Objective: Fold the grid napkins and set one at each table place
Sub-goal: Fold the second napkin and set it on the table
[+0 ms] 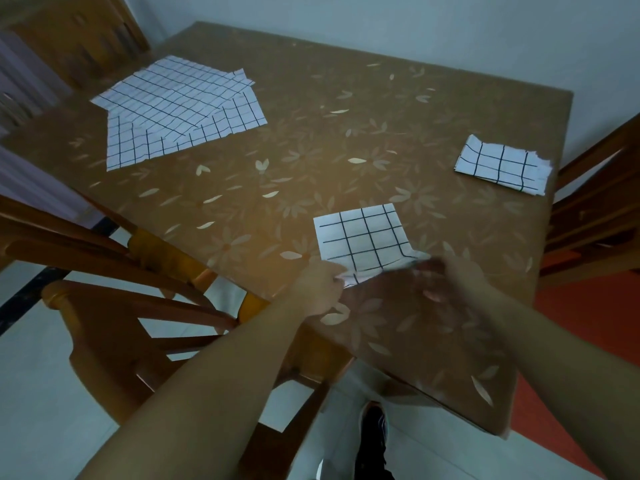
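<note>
We can read no text, label, brand, number or sign anywhere in this view. The only marks we find are black grid lines on the near napkin (360,237), on the right napkin (502,164) and on the unfolded napkins (180,109) at the far left, and a pale flower print on the bench (346,133) cover. None of these forms a letter or a figure.
</note>
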Demonstrator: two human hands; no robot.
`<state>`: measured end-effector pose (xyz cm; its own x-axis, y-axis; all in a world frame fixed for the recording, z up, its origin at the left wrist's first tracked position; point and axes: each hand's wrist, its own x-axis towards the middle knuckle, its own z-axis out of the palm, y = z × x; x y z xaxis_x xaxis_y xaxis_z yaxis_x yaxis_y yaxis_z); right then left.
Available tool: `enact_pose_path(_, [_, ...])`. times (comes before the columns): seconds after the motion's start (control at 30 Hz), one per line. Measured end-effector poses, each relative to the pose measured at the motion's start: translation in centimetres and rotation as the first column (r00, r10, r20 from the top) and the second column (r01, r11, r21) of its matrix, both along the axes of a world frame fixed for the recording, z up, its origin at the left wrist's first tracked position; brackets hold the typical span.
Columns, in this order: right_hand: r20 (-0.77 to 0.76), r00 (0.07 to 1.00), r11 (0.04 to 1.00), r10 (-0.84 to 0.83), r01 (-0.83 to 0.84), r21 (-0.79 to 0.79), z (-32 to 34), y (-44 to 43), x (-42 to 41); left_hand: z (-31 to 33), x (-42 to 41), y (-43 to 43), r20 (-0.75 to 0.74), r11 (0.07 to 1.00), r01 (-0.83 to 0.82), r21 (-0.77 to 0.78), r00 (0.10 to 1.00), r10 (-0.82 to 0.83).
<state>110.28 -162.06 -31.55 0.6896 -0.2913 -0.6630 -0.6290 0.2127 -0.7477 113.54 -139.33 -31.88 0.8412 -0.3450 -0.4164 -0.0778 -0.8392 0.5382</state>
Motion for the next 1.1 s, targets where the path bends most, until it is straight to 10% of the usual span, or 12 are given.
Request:
enact_pose_path(0.23, [-0.038,0.814,0.663,0.580,-0.499,-0.558,-0.2,-0.9,1.0,1.2,3.0,1.2,-0.412,0.891,-0.371,-0.262,0.878,0.245])
enact_pose_path(0.43, [0.021,0.898,0.832,0.439,-0.397,-0.386,-1.9,-0.1,3.5,0.7,4.4,1.3,-0.536,0.799,-0.505,-0.327,0.795,0.283])
enact_pose_path(0.9, [-0.062,0.866,0.623,0.496,-0.405,-0.669,-3.1,0.1,6.5,-1.9,5.2,2.0,-0.437,0.777,-0.510,-0.369,0.833,0.339])
enact_pose_path(1.1, [0.027,0.892,0.707,0.451,-0.338,-0.621,-2.5,1.0,7.6,-1.6,5.6,2.2,-0.450,0.780,-0.496,-0.381,0.836,0.312])
